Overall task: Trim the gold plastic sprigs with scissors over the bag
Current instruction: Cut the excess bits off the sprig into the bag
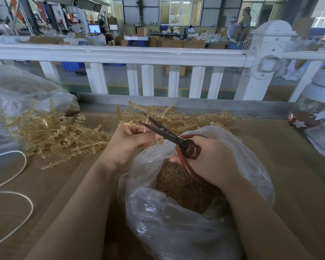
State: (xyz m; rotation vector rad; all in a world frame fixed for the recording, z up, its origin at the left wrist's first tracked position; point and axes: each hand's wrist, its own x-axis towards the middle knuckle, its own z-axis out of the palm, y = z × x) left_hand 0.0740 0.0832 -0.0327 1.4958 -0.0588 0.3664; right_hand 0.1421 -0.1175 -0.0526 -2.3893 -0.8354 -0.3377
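- I am watching the left hand (pixel 129 142) pinching one gold sprig (pixel 139 126) by its stem, fingers curled round it, just above the open mouth of the clear bag (pixel 176 231).
- The right hand (pixel 210 162) is gripping the scissors (pixel 169 136) through their red-brown loop handles; the dark blades are standing parted, with the sprig's stem between them.
- The untrimmed sprigs (pixel 60 136) are lying in loose piles on the brown table (pixel 289 166), one left of the hands and one beyond them; small gold pieces are sitting in the bag's bottom.
- I am judging the sprig to be very light, thin and springy, with knobbly side buds that give grip but may snag on neighbours.
- I am judging the stem close beside the cut line to be the best hold, so the piece is not whipping away when snipped.
- The bag film is looking soft and slack; its rim is touching the right hand and could stray near the blades.
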